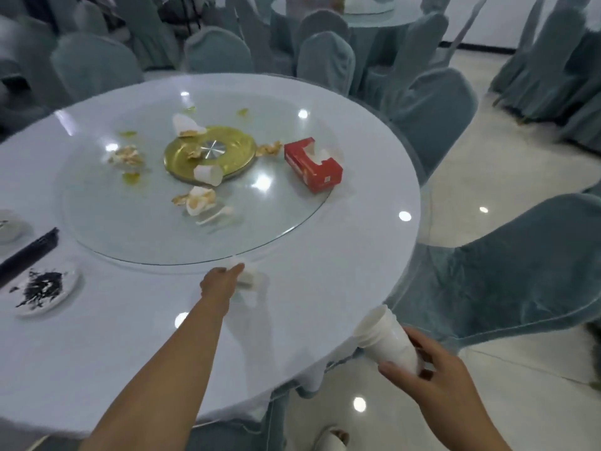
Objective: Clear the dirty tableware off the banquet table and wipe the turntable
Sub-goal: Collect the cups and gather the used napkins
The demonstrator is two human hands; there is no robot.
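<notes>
left arm: stretched far forward, bare
left hand (pixel 222 282): fingers curled, pinching
right hand (pixel 437 369): low at right, fingers wrapped, gripping

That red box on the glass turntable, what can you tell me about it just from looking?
The red box looks like a cardboard tissue carton, rectangular, with pale print on its side that is too blurred to read. Its top is torn open and white tissue shows in the opening. It lies flat on the glass turntable, on the right side near the rim, just right of the gold centre disc and apart from it. A crumpled, stained scrap lies close by its left end. Neither hand touches it.
</notes>
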